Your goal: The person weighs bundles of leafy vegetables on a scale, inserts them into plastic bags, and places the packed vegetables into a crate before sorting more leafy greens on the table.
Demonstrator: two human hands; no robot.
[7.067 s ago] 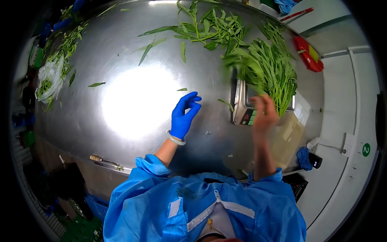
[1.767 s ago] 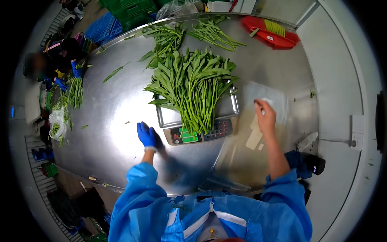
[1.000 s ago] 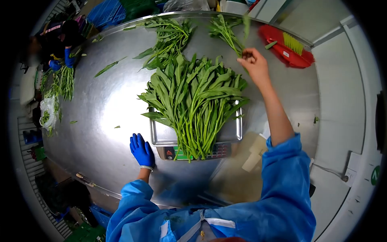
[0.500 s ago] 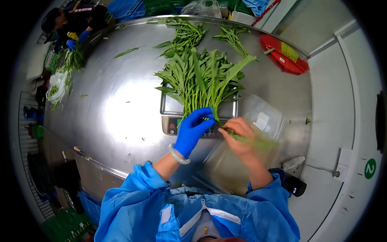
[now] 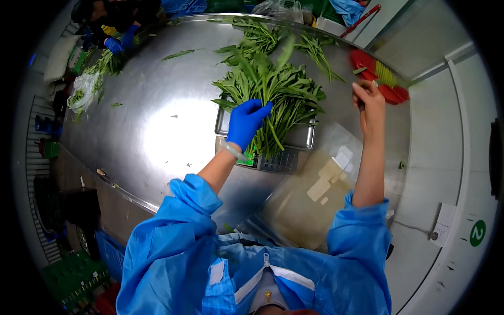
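Note:
A heap of water spinach lies on the steel pan of a digital scale, leaves pointing away from me and stems toward me. My left hand, in a blue glove, is closed on a stalk of water spinach over the heap; its upper leaves are blurred. Off to the right, my bare right hand is raised near the red dustpan, fingers curled in. Whatever it may hold is hidden. A green leaf shows at the dustpan.
Clear plastic bags lie right of the scale. More water spinach rests behind the heap, with a smaller bunch beside it. At the far left, a co-worker's gloved hands are over greens. A white wall borders the right.
My right hand has moved from beside my left hand, where it had a green leaf, up and right to the dustpan. My left hand has moved up over the heap with its stalk.

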